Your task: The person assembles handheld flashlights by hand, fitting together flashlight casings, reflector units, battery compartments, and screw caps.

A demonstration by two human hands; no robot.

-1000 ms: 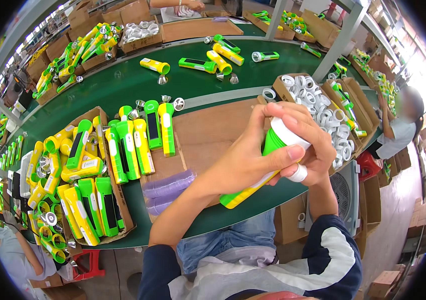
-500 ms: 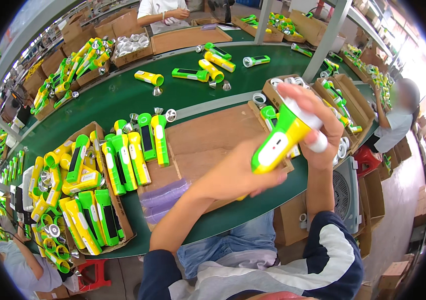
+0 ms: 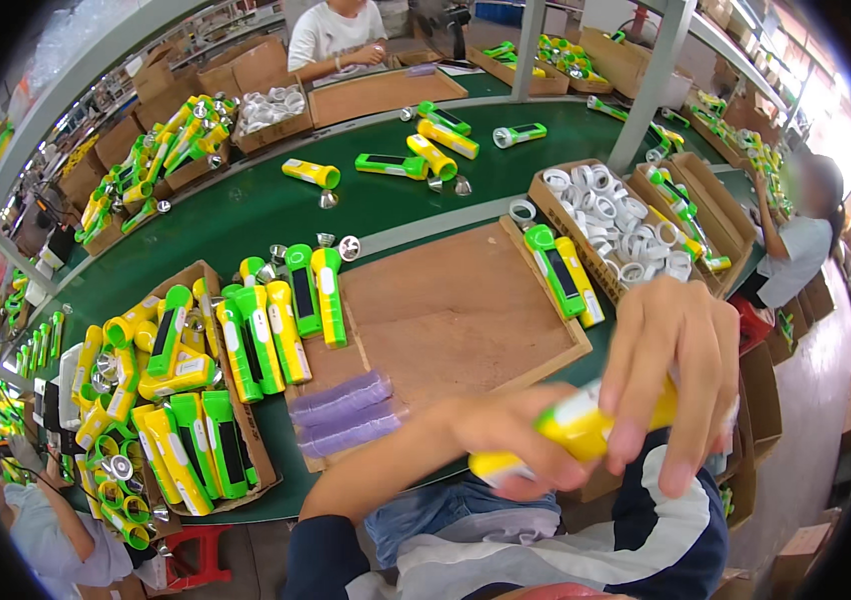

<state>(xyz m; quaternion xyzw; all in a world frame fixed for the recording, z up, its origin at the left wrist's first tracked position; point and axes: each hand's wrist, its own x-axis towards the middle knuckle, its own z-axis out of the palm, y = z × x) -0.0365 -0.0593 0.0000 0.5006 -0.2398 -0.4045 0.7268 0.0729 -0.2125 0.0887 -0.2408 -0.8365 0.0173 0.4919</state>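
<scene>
A yellow and green flashlight (image 3: 580, 432) is held low in front of me, past the near right corner of a wooden board (image 3: 436, 300). My left hand (image 3: 506, 435) is wrapped around its body. Over the front end my right hand (image 3: 674, 375) curls its fingers downward, hiding the flashlight's head; that hand is somewhat blurred. On the board's right side lie a green flashlight (image 3: 554, 272) and a yellow flashlight (image 3: 579, 282). Several more flashlights (image 3: 286, 330) line its left side, near two purple strips (image 3: 346, 412).
A carton of white rings (image 3: 558, 218) stands beyond my right hand. At left, a carton (image 3: 264, 462) is packed with flashlights. Loose flashlights and reflectors lie on the green belt (image 3: 246, 225). Co-workers sit across (image 3: 338, 40), at far right (image 3: 804, 235) and lower left (image 3: 58, 530).
Both hands have come down and nearer with the flashlight, which was raised with a white ring at its head. My right hand now covers that end from above.
</scene>
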